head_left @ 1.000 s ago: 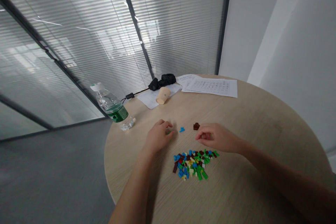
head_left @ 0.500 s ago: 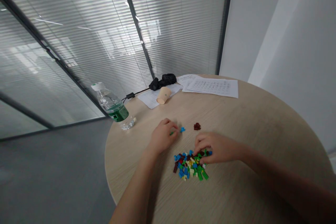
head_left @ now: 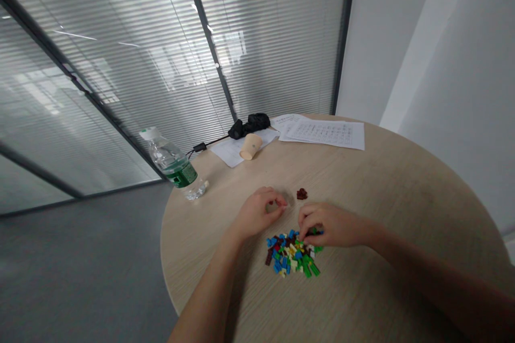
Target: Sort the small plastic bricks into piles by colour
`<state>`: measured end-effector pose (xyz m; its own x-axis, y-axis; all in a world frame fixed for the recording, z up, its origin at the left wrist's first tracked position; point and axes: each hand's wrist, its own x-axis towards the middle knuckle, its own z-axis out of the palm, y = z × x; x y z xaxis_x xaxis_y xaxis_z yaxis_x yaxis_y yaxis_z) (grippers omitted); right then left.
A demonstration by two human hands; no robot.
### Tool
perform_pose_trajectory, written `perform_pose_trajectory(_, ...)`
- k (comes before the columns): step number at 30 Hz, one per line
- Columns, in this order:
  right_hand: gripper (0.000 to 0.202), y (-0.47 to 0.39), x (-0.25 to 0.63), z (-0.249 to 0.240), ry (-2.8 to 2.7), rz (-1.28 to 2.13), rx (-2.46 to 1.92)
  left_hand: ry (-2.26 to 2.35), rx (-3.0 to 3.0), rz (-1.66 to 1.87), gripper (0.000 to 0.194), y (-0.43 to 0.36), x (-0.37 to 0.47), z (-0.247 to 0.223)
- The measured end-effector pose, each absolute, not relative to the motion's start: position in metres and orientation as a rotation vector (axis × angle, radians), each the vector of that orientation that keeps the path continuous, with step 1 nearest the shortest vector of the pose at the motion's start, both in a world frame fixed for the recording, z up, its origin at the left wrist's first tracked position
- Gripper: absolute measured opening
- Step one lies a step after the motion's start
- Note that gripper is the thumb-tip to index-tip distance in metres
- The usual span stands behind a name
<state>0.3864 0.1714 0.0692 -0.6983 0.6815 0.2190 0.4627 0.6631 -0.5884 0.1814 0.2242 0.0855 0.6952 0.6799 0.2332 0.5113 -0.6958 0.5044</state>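
A loose pile of small toy bricks (head_left: 287,257), blue, green, dark red, yellow and cream, lies on the round wooden table. Over the pile's upper right edge is my right hand (head_left: 332,224), its thumb and fingertips pinched together at the bricks; what is between them is too small to make out. My left hand (head_left: 257,211) is up and left of the pile, thumb and forefinger closed in a ring, with their tips hiding whatever they hold. A little heap of dark red bricks (head_left: 301,194) sits just beyond the hands.
A clear bottle with a green label (head_left: 181,171) stands at the table's left edge. Farther back are a tipped paper cup (head_left: 250,146), a black bundle (head_left: 257,120) with a cord, and printed sheets (head_left: 325,133). Glass partitions with blinds and a white wall surround the table (head_left: 402,198).
My left hand has shifted right, over where the small blue bricks showed, and its fingertips have come together. My right fingertips have closed into a pinch at the pile.
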Motion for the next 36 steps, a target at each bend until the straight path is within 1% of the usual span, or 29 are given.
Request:
perform_pose_trajectory(8, 0.011, 0.171, 0.384, 0.067, -2.427, 0.693, -0.891, 0.824, 2.524, 0.472, 0.006, 0.220, 0.185, 0.089)
perform_pose_trajectory(12, 0.010, 0.170, 0.383, 0.067, -2.370, 0.721, -0.944, 0.789, 2.518, 0.488, 0.004, 0.218, 0.185, 0.091)
perform_pose_trajectory(16, 0.011, 0.169, 0.382, 0.070, -2.346, 0.758, -1.024, 0.761, 2.507, 0.507, 0.005, 0.217, 0.186, 0.093)
perform_pose_trajectory(21, 0.011, 0.168, 0.383, 0.071, -2.318, 0.784, -0.966, 0.784, 2.486, 0.474, 0.005, 0.216, 0.186, 0.094)
perform_pose_trajectory(25, 0.008, 0.170, 0.383, 0.070, -2.187, 0.934, -1.027, 0.789, 2.448, 0.467, 0.009, 0.215, 0.186, 0.094)
perform_pose_trajectory(30, 0.009, 0.175, 0.381, 0.066, -1.795, 1.201, -1.181, 0.726, 2.378, 0.551, 0.022, 0.213, 0.190, 0.093)
perform_pose_trajectory(32, 0.012, 0.177, 0.380, 0.063, -1.708, 1.249, -1.168, 0.710, 2.358, 0.597, 0.022, 0.212, 0.192, 0.091)
perform_pose_trajectory(36, 0.016, 0.180, 0.380, 0.058, -1.653, 1.291, -1.113, 0.719, 2.341, 0.659, 0.014, 0.210, 0.196, 0.089)
